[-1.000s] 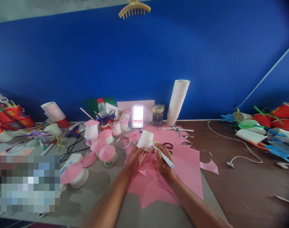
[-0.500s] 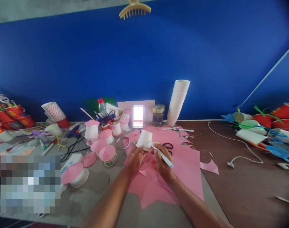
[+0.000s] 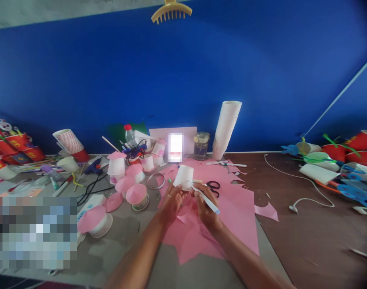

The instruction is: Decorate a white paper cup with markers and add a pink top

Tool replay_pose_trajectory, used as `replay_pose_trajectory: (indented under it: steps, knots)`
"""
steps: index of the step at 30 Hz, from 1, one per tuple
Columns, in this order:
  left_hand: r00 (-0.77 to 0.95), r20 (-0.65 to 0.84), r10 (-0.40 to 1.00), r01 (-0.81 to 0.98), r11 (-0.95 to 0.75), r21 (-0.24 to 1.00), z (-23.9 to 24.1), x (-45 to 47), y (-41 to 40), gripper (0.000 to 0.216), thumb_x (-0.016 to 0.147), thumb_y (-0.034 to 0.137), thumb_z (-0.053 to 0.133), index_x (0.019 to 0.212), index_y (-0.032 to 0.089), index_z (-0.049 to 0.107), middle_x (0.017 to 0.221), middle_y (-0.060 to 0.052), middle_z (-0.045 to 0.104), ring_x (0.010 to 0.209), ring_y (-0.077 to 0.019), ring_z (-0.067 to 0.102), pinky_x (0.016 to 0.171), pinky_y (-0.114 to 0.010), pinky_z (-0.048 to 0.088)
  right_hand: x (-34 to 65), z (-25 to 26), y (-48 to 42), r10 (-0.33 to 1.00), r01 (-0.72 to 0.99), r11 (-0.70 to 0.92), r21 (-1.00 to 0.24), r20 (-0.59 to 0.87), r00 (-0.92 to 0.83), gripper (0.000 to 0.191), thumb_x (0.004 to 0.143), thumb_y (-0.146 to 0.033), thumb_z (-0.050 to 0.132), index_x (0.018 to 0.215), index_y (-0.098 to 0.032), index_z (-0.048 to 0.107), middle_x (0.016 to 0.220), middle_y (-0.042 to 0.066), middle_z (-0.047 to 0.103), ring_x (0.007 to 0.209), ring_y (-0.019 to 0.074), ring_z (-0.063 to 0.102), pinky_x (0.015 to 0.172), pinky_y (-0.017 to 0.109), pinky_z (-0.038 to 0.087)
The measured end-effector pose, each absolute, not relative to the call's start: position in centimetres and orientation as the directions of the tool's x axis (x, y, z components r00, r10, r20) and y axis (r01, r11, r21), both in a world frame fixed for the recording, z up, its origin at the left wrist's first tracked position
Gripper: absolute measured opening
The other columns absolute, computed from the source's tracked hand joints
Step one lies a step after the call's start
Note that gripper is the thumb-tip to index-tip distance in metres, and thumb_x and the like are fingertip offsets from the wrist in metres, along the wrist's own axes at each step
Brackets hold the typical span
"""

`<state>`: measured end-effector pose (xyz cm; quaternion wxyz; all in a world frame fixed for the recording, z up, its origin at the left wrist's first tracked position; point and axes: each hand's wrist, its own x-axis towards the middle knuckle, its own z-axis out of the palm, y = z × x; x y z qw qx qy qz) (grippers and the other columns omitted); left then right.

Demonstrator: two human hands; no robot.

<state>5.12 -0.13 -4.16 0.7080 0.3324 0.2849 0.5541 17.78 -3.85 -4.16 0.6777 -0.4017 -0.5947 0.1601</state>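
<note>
Left hand (image 3: 172,202) around a white paper cup (image 3: 184,175), right hand (image 3: 206,214) around a white pen (image 3: 211,205), above pink paper (image 3: 239,218).

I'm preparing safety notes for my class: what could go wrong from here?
The right hand has the white pen close against the white cup; a slip might leave a stray mark.
The left hand steadies that cup, so squeezing hard could dent it.
The tall cup stack leans and might topple if bumped.
</note>
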Motion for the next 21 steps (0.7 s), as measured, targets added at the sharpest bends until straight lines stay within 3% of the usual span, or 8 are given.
replay_pose_trajectory:
  steps: [21]
  knots:
    - [0.269, -0.041, 0.962, -0.691, 0.223, 0.687, -3.1, 5.3, -0.3, 0.044, 0.078, 0.034, 0.073, 0.117, 0.016, 0.064, 0.101, -0.009, 0.075, 0.101, -0.0249, 0.069, 0.089, -0.035, 0.054, 18.1, -3.7, -3.5, 0.735, 0.192, 0.580, -0.792, 0.610, 0.294, 0.017, 0.097, -0.032, 0.052, 0.101, -0.021, 0.065, 0.080, 0.003, 0.069, 0.071, 0.0179, 0.067, 0.067, 0.032, 0.055]
